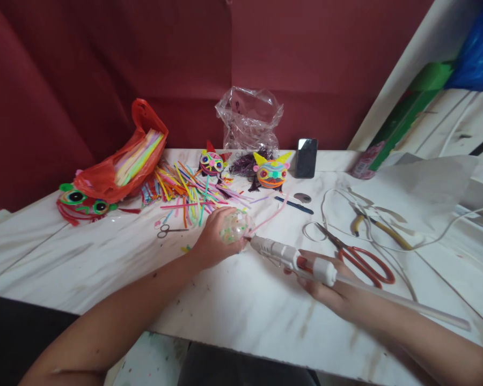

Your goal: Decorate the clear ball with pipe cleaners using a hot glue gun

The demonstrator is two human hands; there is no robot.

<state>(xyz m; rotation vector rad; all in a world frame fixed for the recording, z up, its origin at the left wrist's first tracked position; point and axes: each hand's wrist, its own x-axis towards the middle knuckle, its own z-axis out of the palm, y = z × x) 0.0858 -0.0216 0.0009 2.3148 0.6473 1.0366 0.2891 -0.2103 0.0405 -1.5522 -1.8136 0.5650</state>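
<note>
Wrapped round a clear ball with coloured specks (238, 226), my left hand (214, 239) holds it above the marble-patterned table (233, 305). My right hand (326, 287) grips a white hot glue gun (276, 250), its fingers closed about the handle. The gun's nozzle points left and meets or nearly meets the ball's lower right side; whether they touch I cannot tell. A long translucent glue stick (410, 304) sticks out of the gun's rear over my right forearm. Beyond the ball lies a heap of coloured pipe cleaners (185, 187).
Finished-looking animal heads (271, 174) stand at the back beside a phone (306, 158) and a clear plastic bag (249, 118). A red bag (112, 166) lies left. Orange-handled scissors (358, 257), pliers (386, 230) and a white cord (438, 236) lie right. Small scissors (169, 230) rest left.
</note>
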